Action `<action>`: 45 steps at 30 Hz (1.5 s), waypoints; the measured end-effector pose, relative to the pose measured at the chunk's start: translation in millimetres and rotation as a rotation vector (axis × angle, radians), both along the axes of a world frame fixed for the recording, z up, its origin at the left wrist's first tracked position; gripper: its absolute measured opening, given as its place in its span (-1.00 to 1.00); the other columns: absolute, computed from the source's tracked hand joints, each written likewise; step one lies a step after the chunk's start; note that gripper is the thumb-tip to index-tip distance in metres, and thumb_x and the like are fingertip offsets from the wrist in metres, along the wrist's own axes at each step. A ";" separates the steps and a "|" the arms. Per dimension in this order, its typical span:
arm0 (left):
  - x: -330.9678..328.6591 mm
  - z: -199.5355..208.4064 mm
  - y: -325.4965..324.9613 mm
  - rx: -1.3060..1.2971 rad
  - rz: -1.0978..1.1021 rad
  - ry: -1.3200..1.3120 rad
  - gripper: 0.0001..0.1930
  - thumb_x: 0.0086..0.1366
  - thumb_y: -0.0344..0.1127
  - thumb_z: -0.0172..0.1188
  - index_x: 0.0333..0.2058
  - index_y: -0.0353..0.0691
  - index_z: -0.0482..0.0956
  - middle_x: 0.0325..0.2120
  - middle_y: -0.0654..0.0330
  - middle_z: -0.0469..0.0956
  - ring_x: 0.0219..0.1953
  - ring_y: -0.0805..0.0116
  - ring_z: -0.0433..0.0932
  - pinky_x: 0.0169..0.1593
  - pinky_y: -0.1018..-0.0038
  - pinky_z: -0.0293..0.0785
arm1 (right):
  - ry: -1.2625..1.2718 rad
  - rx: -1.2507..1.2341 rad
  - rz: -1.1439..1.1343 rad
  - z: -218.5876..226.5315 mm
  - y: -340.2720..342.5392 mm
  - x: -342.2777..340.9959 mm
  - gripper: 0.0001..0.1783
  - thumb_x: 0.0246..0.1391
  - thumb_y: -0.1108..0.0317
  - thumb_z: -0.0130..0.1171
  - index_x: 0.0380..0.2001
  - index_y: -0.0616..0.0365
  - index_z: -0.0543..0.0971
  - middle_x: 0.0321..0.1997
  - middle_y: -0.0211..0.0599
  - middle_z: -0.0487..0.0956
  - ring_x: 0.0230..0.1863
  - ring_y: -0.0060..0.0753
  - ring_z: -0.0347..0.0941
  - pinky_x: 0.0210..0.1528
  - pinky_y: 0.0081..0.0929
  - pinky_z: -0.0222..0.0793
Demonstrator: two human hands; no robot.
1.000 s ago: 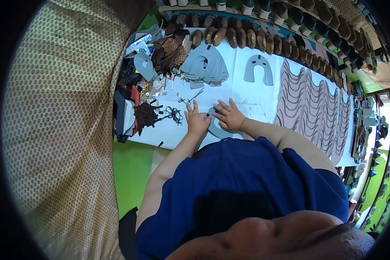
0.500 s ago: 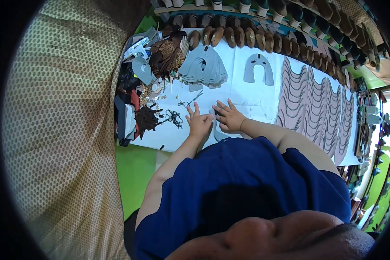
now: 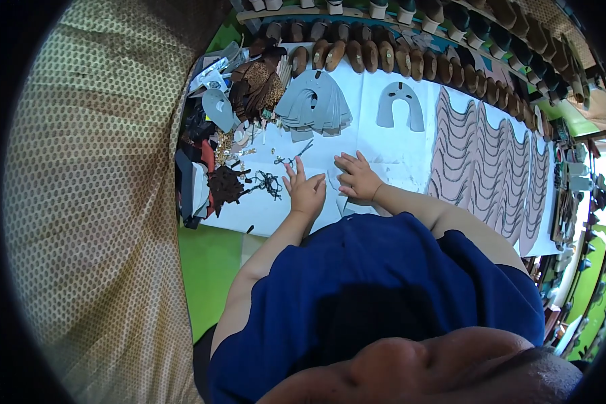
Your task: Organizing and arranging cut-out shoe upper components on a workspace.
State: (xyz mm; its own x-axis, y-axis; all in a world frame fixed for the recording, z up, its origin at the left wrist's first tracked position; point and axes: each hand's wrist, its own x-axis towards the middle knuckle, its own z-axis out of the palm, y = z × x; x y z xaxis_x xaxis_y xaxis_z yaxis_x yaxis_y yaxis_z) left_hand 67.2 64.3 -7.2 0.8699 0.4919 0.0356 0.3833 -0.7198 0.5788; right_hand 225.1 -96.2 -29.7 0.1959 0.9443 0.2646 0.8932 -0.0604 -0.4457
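My left hand [image 3: 306, 190] lies flat on the white table [image 3: 397, 151], fingers spread. My right hand [image 3: 357, 178] rests beside it, fingers apart, on a pale grey cut piece [image 3: 331, 180] that shows between the two hands. Neither hand grips anything. Small scissors [image 3: 301, 152] lie just beyond the left hand. A dark tangle of cord [image 3: 271, 183] lies to its left.
A fanned stack of grey horseshoe-shaped pieces [image 3: 314, 104] and a single one [image 3: 400, 104] lie farther back. Rows of pinkish wavy pieces [image 3: 485, 161] cover the right of the table. Brown shoe lasts [image 3: 357, 57] line the far edge. Dark scraps [image 3: 223, 185] pile at the left.
Both hands stay flat on the grey piece and have shifted only slightly; the view has tilted a little.
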 end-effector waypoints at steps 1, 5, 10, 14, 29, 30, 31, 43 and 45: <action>1.4 2.9 -0.2 -0.021 0.027 0.038 -0.79 0.24 -0.07 0.22 -0.23 0.17 0.78 0.47 -0.13 -0.17 0.48 -0.32 -0.37 0.40 -0.24 -0.49 | -0.007 -0.014 -0.006 0.4 -0.7 -0.3 -0.65 0.04 -0.03 0.23 -0.29 0.00 0.64 0.38 -0.10 0.29 0.45 0.02 0.12 0.38 0.32 -0.04; 8.0 8.4 0.1 -0.047 0.039 0.116 -0.86 0.18 -0.10 0.29 -0.34 0.15 0.79 0.47 -0.13 -0.17 0.48 -0.32 -0.38 0.40 -0.24 -0.47 | -0.012 -0.019 -0.017 -0.8 -0.1 -1.0 -0.69 0.02 0.03 0.25 -0.29 -0.01 0.65 0.38 -0.11 0.30 0.45 0.02 0.12 0.38 0.33 -0.04; 21.2 9.3 -1.3 -0.079 0.078 0.185 -0.88 0.12 -0.13 0.30 -0.42 0.13 0.79 0.46 -0.13 -0.13 0.48 -0.32 -0.37 0.40 -0.24 -0.45 | -0.015 -0.015 -0.015 -1.3 1.1 -1.3 -0.69 0.02 0.03 0.25 -0.29 0.00 0.65 0.36 -0.11 0.32 0.45 0.01 0.12 0.39 0.31 -0.03; 27.2 11.6 -0.9 -0.079 0.068 0.220 -0.90 0.05 -0.20 0.28 -0.51 0.08 0.76 0.46 -0.08 -0.05 0.50 -0.25 -0.33 0.39 -0.27 -0.45 | -0.021 -0.020 -0.010 -1.5 0.9 -0.2 -0.69 0.02 0.02 0.25 -0.30 0.00 0.65 0.36 -0.11 0.33 0.45 0.00 0.12 0.39 0.30 -0.02; 34.8 9.1 5.0 0.122 -0.116 0.118 -0.93 -0.07 -0.29 0.27 -0.62 -0.09 0.69 0.33 0.20 0.30 0.44 -0.03 0.03 0.37 -0.34 -0.43 | -0.032 0.003 -0.004 -3.3 1.9 -1.5 -0.68 0.02 0.02 0.27 -0.32 0.01 0.66 0.32 -0.14 0.37 0.44 -0.01 0.14 0.39 0.30 -0.03; 35.1 8.8 6.6 0.122 -0.118 0.118 -0.93 -0.07 -0.29 0.27 -0.62 -0.09 0.69 0.33 0.20 0.30 0.44 -0.03 0.03 0.37 -0.34 -0.43 | -0.032 0.003 -0.006 -3.1 1.8 -1.6 -0.68 0.02 0.02 0.27 -0.32 0.01 0.66 0.32 -0.14 0.37 0.44 -0.01 0.14 0.39 0.30 -0.03; 35.1 8.5 8.3 0.133 -0.137 0.120 -0.93 -0.07 -0.28 0.28 -0.62 -0.07 0.69 0.33 0.20 0.31 0.44 -0.03 0.03 0.36 -0.35 -0.43 | -0.034 0.000 -0.005 -2.9 1.7 -1.7 -0.68 0.02 0.02 0.26 -0.32 0.01 0.66 0.32 -0.14 0.38 0.44 -0.01 0.14 0.39 0.29 -0.03; 30.2 7.4 18.3 0.083 -0.149 0.132 -0.96 -0.09 -0.27 0.30 -0.62 -0.01 0.70 0.31 0.23 0.33 0.44 -0.03 0.02 0.35 -0.38 -0.42 | -0.051 -0.009 -0.003 -4.1 2.5 -1.1 -0.68 0.04 0.00 0.25 -0.33 0.02 0.66 0.32 -0.15 0.38 0.44 -0.03 0.14 0.40 0.28 -0.03; 30.0 6.4 18.7 0.092 -0.152 0.138 -0.96 -0.09 -0.27 0.30 -0.62 0.00 0.70 0.31 0.23 0.33 0.44 -0.03 0.01 0.36 -0.36 -0.42 | -0.053 0.003 -0.004 -5.0 2.6 -1.1 -0.68 0.03 0.00 0.25 -0.34 0.02 0.66 0.31 -0.15 0.39 0.44 -0.03 0.14 0.40 0.28 -0.03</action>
State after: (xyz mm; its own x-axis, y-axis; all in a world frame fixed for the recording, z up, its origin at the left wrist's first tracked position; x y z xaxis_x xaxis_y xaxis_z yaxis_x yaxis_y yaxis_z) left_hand 97.2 83.0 -0.8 0.9334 0.3552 -0.0505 0.3377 -0.8227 0.4573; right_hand 224.0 -93.6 -34.6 0.1848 0.9429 0.2771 0.9154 -0.0625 -0.3978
